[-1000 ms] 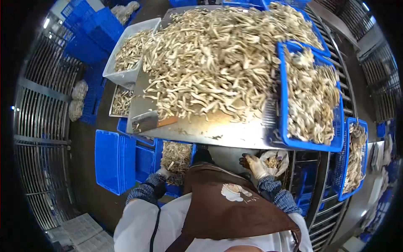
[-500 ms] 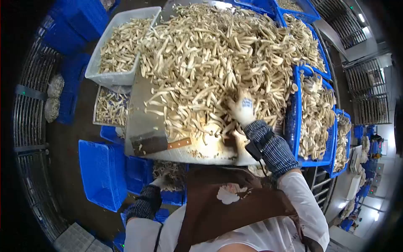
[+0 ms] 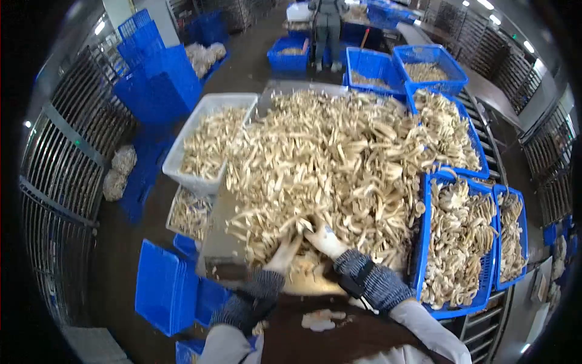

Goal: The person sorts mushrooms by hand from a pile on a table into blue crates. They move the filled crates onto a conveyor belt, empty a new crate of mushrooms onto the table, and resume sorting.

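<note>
A broad heap of pale, long-stemmed mushrooms (image 3: 327,164) covers the metal table (image 3: 227,239). At the heap's near edge my left hand (image 3: 285,250) and my right hand (image 3: 327,241) come close together, the right one gloved in white. Their fingertips almost meet around a pale mushroom (image 3: 305,225), and the fingers of both are closed on it. Motion blurs the left hand somewhat. Dark striped sleeve covers reach up both forearms.
A white tub (image 3: 173,161) of mushrooms stands left of the heap, above a smaller tray (image 3: 189,213). Blue crates of mushrooms (image 3: 424,267) line the right side. Stacked blue crates (image 3: 159,288) sit on the floor at lower left. A person (image 3: 328,30) stands beyond the table.
My left hand has come up from the blue crate below the table to the heap. My right hand has moved nearer to it. The view has tilted up, showing a person farther off.
</note>
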The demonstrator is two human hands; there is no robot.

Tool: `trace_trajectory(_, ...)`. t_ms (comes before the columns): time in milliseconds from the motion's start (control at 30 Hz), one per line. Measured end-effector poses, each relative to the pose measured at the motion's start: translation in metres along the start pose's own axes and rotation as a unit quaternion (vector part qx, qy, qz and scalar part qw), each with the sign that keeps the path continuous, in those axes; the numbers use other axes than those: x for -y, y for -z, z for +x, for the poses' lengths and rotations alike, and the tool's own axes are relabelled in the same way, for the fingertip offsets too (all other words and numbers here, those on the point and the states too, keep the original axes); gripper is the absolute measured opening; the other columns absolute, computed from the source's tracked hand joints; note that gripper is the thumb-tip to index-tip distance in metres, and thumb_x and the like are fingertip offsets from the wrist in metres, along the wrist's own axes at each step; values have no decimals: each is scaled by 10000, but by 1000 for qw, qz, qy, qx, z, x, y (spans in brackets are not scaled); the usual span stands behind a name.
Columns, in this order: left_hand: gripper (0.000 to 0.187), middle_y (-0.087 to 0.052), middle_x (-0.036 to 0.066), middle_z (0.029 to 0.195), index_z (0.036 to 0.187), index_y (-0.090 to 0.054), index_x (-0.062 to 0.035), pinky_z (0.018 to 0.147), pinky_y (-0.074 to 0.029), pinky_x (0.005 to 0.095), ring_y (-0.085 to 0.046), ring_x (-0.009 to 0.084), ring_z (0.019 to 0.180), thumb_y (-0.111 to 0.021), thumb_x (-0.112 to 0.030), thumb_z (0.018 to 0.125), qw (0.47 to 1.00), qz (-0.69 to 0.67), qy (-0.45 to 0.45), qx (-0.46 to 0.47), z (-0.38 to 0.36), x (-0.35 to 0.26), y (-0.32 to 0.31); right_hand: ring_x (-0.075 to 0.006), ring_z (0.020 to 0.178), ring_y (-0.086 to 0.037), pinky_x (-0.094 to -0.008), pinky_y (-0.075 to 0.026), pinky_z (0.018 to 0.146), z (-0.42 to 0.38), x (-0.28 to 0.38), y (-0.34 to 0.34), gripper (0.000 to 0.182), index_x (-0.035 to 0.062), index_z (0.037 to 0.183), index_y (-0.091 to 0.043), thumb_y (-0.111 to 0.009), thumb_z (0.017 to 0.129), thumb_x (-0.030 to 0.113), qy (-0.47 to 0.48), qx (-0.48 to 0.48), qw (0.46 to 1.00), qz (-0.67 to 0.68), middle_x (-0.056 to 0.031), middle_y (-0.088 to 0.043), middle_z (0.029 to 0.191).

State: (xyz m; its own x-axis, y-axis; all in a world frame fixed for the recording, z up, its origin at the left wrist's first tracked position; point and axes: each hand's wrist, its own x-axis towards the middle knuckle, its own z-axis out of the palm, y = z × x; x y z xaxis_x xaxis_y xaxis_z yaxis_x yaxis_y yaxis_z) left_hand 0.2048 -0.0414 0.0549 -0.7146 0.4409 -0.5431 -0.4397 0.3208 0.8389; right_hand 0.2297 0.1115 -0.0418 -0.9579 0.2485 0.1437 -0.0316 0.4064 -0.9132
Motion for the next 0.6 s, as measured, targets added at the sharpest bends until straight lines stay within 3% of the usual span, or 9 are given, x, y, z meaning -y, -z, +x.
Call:
trace_trajectory(100, 702, -286, 258, 1522, 1516, -177, 6, 1146, -321, 433, -336, 351, 1396, -538, -282, 988, 998, -62, 14, -1, 84, 73, 3, -391, 1030, -627, -416, -525, 848, -22, -14, -8, 429, -59, 1270, -455, -567, 874, 62, -25, 8, 990, -137, -268, -619, 1107)
trace_trajectory(200, 683, -349, 229, 1499, 1492, -184, 55, 1108, -376, 404, -412, 341, 1352, -542, -235, 988, 996, -84, 31, 6, 78, 47, 22, -397, 1033, -637, -401, -532, 866, 8, -14, 6, 507, -59, 1355, -362, -538, 899, 77, -81, 11, 996, -19, -286, -611, 1138)
trace_trajectory(233, 650, -453, 182, 1420, 1462, -268, 43, 1003, -478, 367, -487, 301, 1283, -601, -211, 965, 975, -188, 89, -75, 79, 42, 20, -380, 1006, -653, -386, -529, 885, 9, -14, 3, 486, -64, 1348, -393, -523, 896, 59, -92, -27, 994, -54, -296, -624, 1104)
trace_trajectory(267, 650, -453, 182, 1420, 1462, -268, 43, 1003, -478, 367, -487, 301, 1283, -601, -211, 965, 975, -188, 95, -71, 86, 43, 25, -358, 1005, -657, -382, -519, 903, 12, -8, -2, 410, -77, 1265, -500, -532, 875, 46, -148, -54, 987, 12, -282, -646, 1063)
trace_trajectory(333, 591, -487, 147, 1391, 1439, -345, 5, 930, -524, 341, -526, 265, 1239, -621, -204, 959, 971, -216, 65, 78, 96, 53, 33, -337, 1031, -649, -371, -511, 914, 23, 1, -9, 350, -80, 1181, -578, -544, 853, 37, -145, -13, 989, -22, -260, -658, 1059)
trace_trajectory(400, 516, -546, 116, 1331, 1426, -392, -8, 873, -522, 289, -582, 193, 1124, -598, -126, 969, 969, -240, 48, 46, 104, 52, 21, -335, 993, -660, -354, -522, 871, 31, 12, -15, 373, -81, 1158, -606, -606, 806, 43, -153, -42, 986, -41, -243, -666, 1078)
trace_trajectory(467, 458, -603, 107, 1245, 1382, -451, 12, 874, -501, 267, -594, 170, 1057, -598, -110, 966, 991, -124, -16, 36, 125, 72, 35, -334, 958, -671, -358, -523, 854, 36, -1, -29, 362, -81, 1130, -624, -641, 796, 60, -150, -127, 980, 32, -234, -683, 1027)
trace_trajectory(533, 403, -629, 99, 1187, 1325, -511, 36, 896, -482, 269, -598, 166, 1019, -605, -98, 957, 987, -155, -43, 22, 135, 78, 46, -283, 845, -692, -343, -526, 796, 52, 24, -13, 337, -75, 1053, -654, -680, 816, 163, -216, -41, 974, -50, -200, -711, 893)
trace_trajectory(600, 555, -635, 112, 1156, 1368, -436, 75, 921, -479, 305, -604, 190, 997, -664, -140, 911, 989, -139, -44, 25, 118, 44, 62, -355, 1012, -640, -373, -516, 843, 63, 23, -1, 492, -87, 1200, -544, -650, 868, 261, -291, -25, 947, -134, -264, -629, 1137)
